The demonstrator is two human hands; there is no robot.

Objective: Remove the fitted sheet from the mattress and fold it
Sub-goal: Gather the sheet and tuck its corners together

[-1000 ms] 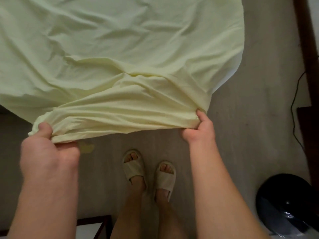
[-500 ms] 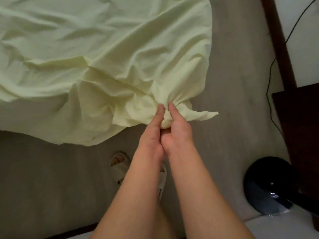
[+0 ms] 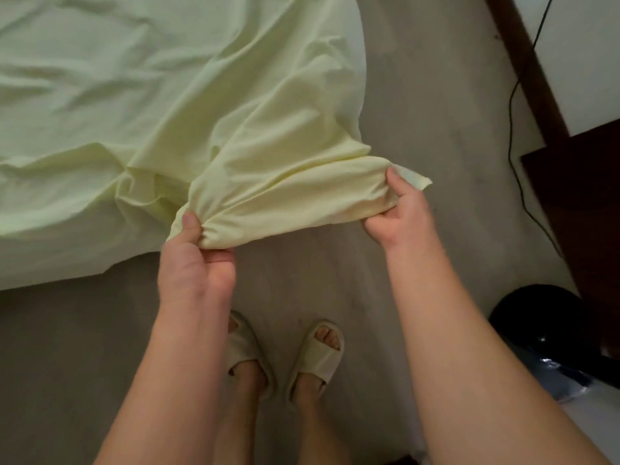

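The pale green fitted sheet (image 3: 141, 105) lies rumpled across the floor (image 3: 419, 95) at left, its near edge lifted and stretched between the left hand (image 3: 194, 260), grip pinching a gathered bunch, and the right hand (image 3: 402, 209), grip clenched on a corner.

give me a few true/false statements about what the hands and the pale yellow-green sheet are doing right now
1. Both hands grip the pale yellow-green fabric sheet. True.
2. The left hand hangs empty. False: it pinches a gathered edge.
3. The right hand holds the sheet near a loose corner. True.
4. The person is barefoot. False: cream slide sandals are worn.
5. The sheet lies folded on the grey floor. False: it is unfolded and rumpled.
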